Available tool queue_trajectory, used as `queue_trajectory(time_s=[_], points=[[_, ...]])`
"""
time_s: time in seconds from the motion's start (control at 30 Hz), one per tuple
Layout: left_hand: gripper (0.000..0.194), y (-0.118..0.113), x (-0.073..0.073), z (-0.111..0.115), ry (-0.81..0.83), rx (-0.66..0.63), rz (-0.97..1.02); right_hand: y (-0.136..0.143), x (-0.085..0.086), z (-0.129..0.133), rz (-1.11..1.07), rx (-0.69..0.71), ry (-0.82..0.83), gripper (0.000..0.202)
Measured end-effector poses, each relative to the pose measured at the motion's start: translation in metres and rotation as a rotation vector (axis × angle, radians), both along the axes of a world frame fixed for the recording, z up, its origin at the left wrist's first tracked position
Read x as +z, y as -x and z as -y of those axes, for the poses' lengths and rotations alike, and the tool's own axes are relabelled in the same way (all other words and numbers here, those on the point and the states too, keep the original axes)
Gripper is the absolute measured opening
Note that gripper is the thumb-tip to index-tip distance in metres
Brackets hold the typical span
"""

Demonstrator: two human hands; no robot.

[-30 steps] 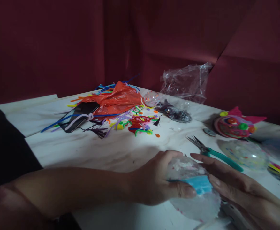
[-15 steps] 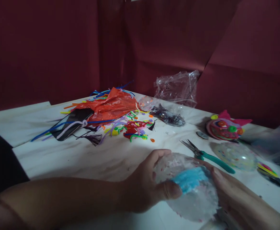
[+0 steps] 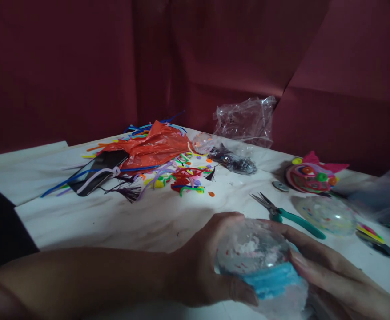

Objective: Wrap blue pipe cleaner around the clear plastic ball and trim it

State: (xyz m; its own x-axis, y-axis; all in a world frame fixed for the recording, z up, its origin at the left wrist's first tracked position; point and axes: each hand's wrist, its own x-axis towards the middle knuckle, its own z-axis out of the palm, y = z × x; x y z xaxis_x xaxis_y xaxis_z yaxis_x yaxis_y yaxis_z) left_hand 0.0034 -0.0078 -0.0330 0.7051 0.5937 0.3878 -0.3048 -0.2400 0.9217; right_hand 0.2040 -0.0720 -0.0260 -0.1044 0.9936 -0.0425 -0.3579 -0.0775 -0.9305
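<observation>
Between my two hands is a clear, frosted plastic ball (image 3: 248, 249) with small red specks and a light blue band (image 3: 268, 281) across it. My left hand (image 3: 219, 262) grips its left side, thumb at the edge of the blue band. My right hand (image 3: 318, 262) is curled against its right side, fingertips on the clear dome and near the band. The ball's lower part runs to the bottom edge of the view. Just beyond the right hand lie green-handled scissors (image 3: 288, 216), blades apart. A second clear dome (image 3: 326, 215) with coloured specks rests to their right.
Farther off lie a red plastic bag (image 3: 158, 144), loose pipe cleaners (image 3: 161, 171) and black tassels (image 3: 128, 192). A clear bag (image 3: 244, 120) leans on the dark red backdrop. At right sit a decorated pink ball (image 3: 310, 173) and a dark-handled tool (image 3: 376, 242).
The ball has tilted within my hands: its smooth dome now faces up, and the blue band sits lower. My right fingers have shifted over its right side.
</observation>
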Motion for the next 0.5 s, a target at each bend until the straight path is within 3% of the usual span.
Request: queue_trajectory(time_s=[0.13,0.23,0.37,0.5], points=[[0.083,-0.001,0.001,-0.002,-0.091,0.006,0.058,-0.012,-0.002,0.003,0.340,-0.114,-0.028,0.068],[0.088,0.000,0.000,-0.003,-0.206,-0.004,0.119,-0.019,-0.004,0.004,0.444,-0.119,-0.060,0.071],[0.097,0.003,-0.010,-0.007,-0.278,0.105,0.034,-0.013,-0.002,0.000,0.401,-0.079,-0.111,0.077],[0.098,0.005,-0.018,-0.013,-0.378,0.186,-0.008,-0.002,0.003,-0.005,0.141,0.075,-0.186,0.075]])
